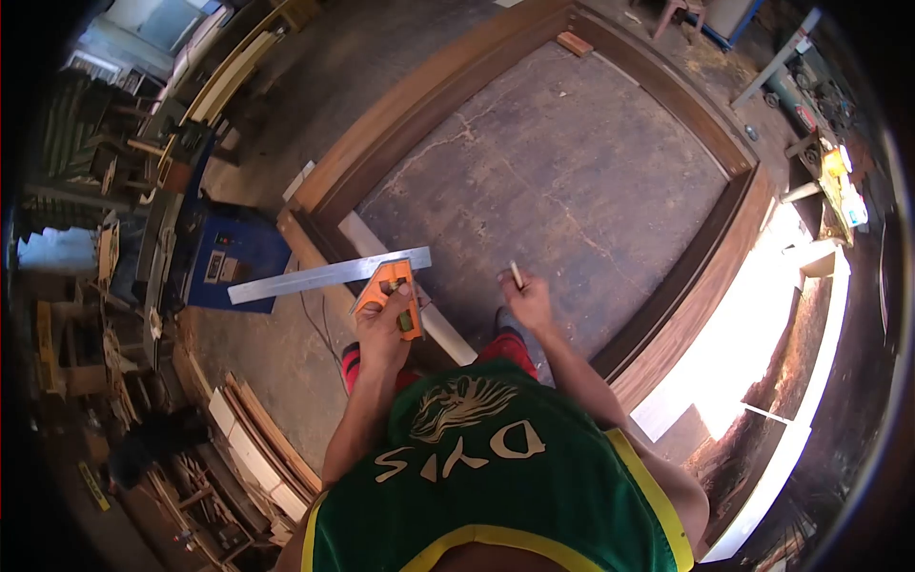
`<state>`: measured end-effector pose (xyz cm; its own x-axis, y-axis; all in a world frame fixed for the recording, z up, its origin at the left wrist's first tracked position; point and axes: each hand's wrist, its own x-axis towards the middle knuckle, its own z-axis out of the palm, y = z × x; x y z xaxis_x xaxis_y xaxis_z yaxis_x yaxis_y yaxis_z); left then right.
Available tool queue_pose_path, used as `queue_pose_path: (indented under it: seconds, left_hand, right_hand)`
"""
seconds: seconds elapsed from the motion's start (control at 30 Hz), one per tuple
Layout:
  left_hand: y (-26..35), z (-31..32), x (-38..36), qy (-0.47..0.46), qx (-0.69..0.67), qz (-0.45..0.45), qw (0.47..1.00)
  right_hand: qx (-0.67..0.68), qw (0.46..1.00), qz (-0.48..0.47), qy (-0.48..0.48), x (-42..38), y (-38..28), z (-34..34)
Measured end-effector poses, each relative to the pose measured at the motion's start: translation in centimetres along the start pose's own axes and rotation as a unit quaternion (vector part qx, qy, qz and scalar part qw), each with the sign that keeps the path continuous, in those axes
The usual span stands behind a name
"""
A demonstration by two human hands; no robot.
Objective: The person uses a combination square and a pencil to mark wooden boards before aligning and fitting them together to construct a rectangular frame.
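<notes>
My left hand (pixel 381 334) grips a combination square by its orange head (pixel 408 310). The square's steel blade (pixel 315 276) points out to the left, with a short end past the head on the right. Between the fingers of my right hand (pixel 530 303) a short pencil (pixel 516 275) sticks up, its pale tip pointing away from me. Both hands are held in front of my body, near the close side of a large brown wooden frame (pixel 381 133) on the floor. My feet are partly hidden under my green shirt.
Concrete floor (pixel 553 172) shows inside the frame, with a small wood block (pixel 575 44) at its far corner. A blue machine cabinet (pixel 233 253) stands left. Planks (pixel 262 448) and scraps lie at lower left. Bright sunlight falls on the right, beside a long white-edged board (pixel 762 486).
</notes>
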<state>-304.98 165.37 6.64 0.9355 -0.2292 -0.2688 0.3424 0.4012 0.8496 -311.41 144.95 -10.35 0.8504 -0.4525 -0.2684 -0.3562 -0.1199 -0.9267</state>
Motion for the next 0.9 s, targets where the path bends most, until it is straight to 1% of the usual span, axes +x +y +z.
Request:
queue_pose_path:
  seconds: [0.07,0.13,0.17,0.2,0.23,0.3,0.33,0.37,0.4,0.43,0.47,0.53,0.57,0.6,0.67,0.7,0.73,0.8,0.83,0.87,0.9]
  left_hand:
    - [-0.9,1.8,1.2,0.052,0.036,-0.004,0.998]
    - [-2.2,2.9,2.4,0.035,0.113,0.025,0.993]
    - [-2.8,3.6,3.1,0.042,0.159,0.024,0.986]
    - [-3.2,4.3,3.9,0.048,0.207,0.027,0.977]
    - [-3.8,4.7,4.7,0.016,0.212,0.015,0.977]
    - [-5.1,5.9,6.9,-0.018,0.269,0.038,0.962]
    - [-5.7,6.9,8.2,-0.04,0.273,0.034,0.961]
    - [-6.4,8.3,9.5,-0.052,0.301,0.04,0.951]
    - [-7.0,9.5,10.8,-0.063,0.329,0.048,0.941]
    - [-7.9,10.5,12.7,-0.09,0.35,0.053,0.931]
    - [-8.6,11.4,14.2,-0.106,0.356,0.05,0.927]
    - [-9.6,15.6,18.0,-0.161,0.407,0.027,0.898]
    - [-10.8,17.0,20.8,-0.194,0.434,0.061,0.878]
    - [-12.1,19.1,23.4,-0.218,0.434,0.062,0.872]
    - [-14.4,24.4,29.3,-0.278,0.413,0.065,0.865]
    - [-15.0,28.1,31.5,-0.31,0.427,0.06,0.848]
    - [-15.9,30.4,35.1,-0.331,0.434,0.056,0.836]
    - [-19.9,36.5,41.6,-0.397,0.448,0.112,0.793]
    - [-19.0,41.5,42.4,-0.424,0.515,0.066,0.742]
    - [-19.8,45.1,44.2,-0.436,0.511,0.066,0.738]
    - [-21.2,49.1,45.8,-0.476,0.473,0.074,0.738]
  right_hand:
    - [0.04,0.999,-0.013,-0.009,-0.8,2.1,-1.5]
    - [0.021,0.999,-0.026,-0.014,-1.8,5.6,-3.0]
    - [0.021,0.999,-0.017,0.024,-2.4,6.1,-5.0]
    - [-0.019,1.0,-0.002,0.006,-3.1,5.6,-6.9]
    - [-0.056,0.998,0.016,-0.016,-3.7,5.5,-8.3]
    - [-0.065,0.996,0.047,0.047,-4.0,7.5,-10.8]
    - [-0.082,0.992,0.063,0.079,-3.8,8.8,-12.0]
    - [-0.076,0.99,0.069,0.097,-3.2,10.2,-13.2]
    - [-0.083,0.985,0.068,0.136,-2.4,11.7,-14.6]
    - [-0.089,0.978,0.069,0.174,-1.4,11.9,-16.0]
    - [-0.082,0.976,0.077,0.187,-0.6,12.1,-17.0]
    - [-0.051,0.954,0.151,0.255,2.0,10.2,-20.3]
    - [-0.008,0.942,0.142,0.303,3.5,10.5,-21.2]
    - [-0.001,0.934,0.147,0.325,5.2,10.9,-22.3]
    - [0.061,0.895,0.193,0.398,9.1,11.6,-24.1]
    - [0.062,0.875,0.206,0.433,11.2,13.0,-24.4]
    - [0.076,0.863,0.217,0.449,13.0,13.9,-23.8]
    - [0.069,0.82,0.297,0.485,16.3,15.9,-26.2]
    - [0.068,0.814,0.308,0.489,16.5,15.9,-26.2]
    - [0.055,0.801,0.336,0.493,17.6,15.9,-26.9]
    - [0.042,0.786,0.359,0.502,19.0,15.8,-29.2]
